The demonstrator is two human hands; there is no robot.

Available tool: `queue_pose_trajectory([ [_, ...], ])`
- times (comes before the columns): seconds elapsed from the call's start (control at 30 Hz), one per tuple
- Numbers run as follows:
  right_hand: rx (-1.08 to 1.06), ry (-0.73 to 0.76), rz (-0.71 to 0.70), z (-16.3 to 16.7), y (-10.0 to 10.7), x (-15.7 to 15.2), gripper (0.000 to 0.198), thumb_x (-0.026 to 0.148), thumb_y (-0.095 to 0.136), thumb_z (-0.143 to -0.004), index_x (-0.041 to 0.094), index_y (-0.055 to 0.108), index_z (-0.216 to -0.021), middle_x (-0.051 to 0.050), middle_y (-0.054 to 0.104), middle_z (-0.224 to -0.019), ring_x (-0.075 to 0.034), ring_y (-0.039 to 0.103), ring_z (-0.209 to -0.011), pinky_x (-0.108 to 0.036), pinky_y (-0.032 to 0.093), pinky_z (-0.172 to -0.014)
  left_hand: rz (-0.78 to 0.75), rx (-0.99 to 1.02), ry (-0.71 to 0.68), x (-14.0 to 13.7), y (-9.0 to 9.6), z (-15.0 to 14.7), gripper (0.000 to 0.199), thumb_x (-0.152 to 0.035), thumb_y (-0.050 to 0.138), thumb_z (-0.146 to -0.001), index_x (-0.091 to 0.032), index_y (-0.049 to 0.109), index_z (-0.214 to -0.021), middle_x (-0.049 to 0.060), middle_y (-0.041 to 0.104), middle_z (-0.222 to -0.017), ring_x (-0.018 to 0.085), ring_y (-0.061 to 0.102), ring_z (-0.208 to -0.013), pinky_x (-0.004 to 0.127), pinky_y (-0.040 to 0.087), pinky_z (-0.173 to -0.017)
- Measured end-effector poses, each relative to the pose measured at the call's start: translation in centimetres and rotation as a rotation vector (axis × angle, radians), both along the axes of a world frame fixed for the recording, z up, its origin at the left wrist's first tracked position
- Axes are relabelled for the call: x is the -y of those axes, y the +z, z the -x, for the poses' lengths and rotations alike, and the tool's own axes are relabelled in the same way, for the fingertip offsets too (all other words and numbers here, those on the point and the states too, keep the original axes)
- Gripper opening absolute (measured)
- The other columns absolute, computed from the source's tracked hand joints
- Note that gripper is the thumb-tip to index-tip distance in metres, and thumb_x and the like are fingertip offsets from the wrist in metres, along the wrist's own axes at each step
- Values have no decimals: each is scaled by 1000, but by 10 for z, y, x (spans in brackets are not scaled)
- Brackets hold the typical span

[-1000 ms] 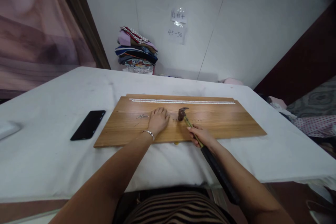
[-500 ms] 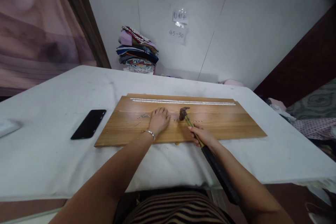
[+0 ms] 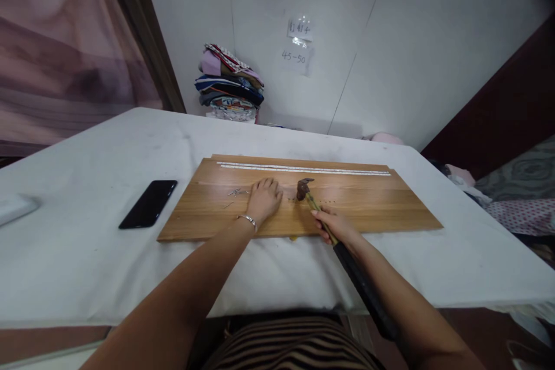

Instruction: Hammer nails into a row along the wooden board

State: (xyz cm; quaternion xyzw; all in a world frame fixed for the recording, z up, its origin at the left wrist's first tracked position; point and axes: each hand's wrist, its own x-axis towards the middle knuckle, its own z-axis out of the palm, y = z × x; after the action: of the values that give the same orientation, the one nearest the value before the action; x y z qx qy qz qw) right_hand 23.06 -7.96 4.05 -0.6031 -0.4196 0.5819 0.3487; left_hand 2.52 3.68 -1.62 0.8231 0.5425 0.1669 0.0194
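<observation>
My right hand grips a claw hammer high on its handle. The rusty head hangs over the middle of a wooden board, its black grip trailing back toward my forearm. Resting palm-down on the board is my left hand, fingers stretched out, to the left of the hammer head. Beside that hand lies a small heap of loose nails. A row of small dark nail heads or holes crosses the board's middle, partly covered by the hammer.
Two white marked strips run along the board's far edge. Left of the board lies a black phone on the white-covered table. Folded clothes are stacked at the back against the wall.
The view has shifted very slightly. Both hands and the hammer keep nearly the same place over the board.
</observation>
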Motion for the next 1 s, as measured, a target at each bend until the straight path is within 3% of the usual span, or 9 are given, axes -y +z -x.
queue_pose_trajectory([
  [0.23, -5, -7, 11, -2, -5, -1, 45, 60, 72, -72, 26, 44, -70, 11, 44, -46, -7, 37, -31, -21, 27, -30, 14, -1, -1, 1, 3, 1, 30, -30, 51, -101, -17, 68, -123, 15, 63, -146, 30, 53, -138, 46, 39, -116],
  [0.37, -14, -23, 6, -4, -4, 0, 42, 57, 73, -72, 25, 44, -72, 9, 50, -51, -7, 39, -32, -21, 28, -31, 24, 4, -6, 0, 2, 1, 33, -30, 51, -101, -16, 67, -126, 16, 63, -147, 31, 52, -140, 47, 38, -117],
  [0.53, 4, 7, 40, -2, -4, -1, 44, 59, 71, -73, 26, 43, -68, 10, 42, -42, -8, 36, -30, -22, 28, -31, 23, 6, 7, 1, 3, 0, 31, -29, 51, -101, -18, 67, -125, 15, 62, -147, 30, 53, -140, 46, 38, -117],
  [1.0, -15, 15, 35, -5, -7, -2, 46, 61, 73, -70, 26, 44, -69, 10, 42, -42, -8, 37, -31, -22, 26, -31, -1, -3, -7, 0, 0, 1, 31, -31, 49, -101, -19, 67, -123, 15, 64, -145, 29, 54, -138, 45, 38, -116],
])
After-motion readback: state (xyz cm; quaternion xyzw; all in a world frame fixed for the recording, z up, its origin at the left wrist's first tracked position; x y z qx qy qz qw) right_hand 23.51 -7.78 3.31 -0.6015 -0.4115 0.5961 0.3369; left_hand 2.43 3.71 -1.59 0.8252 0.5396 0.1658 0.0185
